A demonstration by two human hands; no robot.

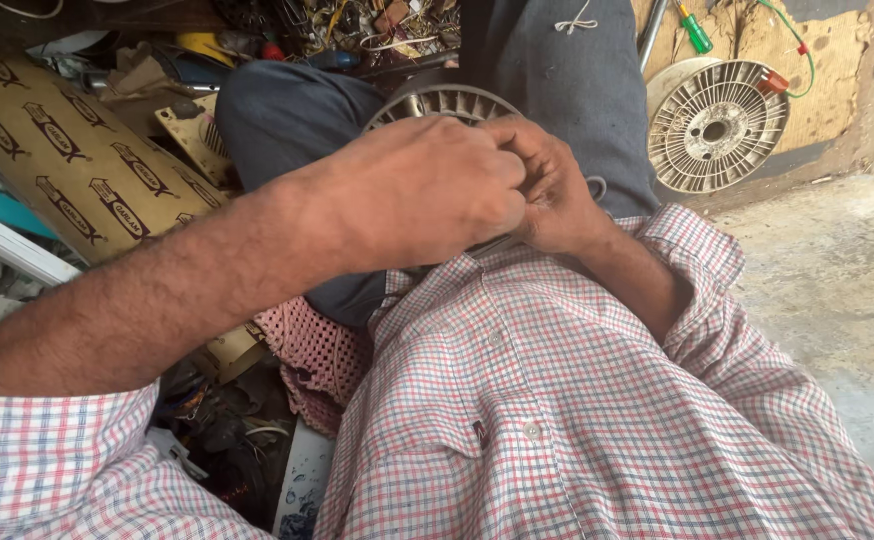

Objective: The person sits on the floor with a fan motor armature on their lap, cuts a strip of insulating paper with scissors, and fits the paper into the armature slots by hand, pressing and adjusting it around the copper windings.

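Now both hands meet on the lap, left hand (427,190) curled over right hand (547,190), fingers pinched on something hidden, above the rigid, probably weighty finned disc (442,102), best gripped by its rim.

- ribbed round part (444,101) on lap: mostly covered by left hand (427,190) and right hand (553,190), only top arc visible
- what the fingertips pinch: hidden between the hands
- left forearm cut off by left edge
- green-handled tool (695,32) cut by top edge
- clutter of wires (357,25) at top: too small to sort out
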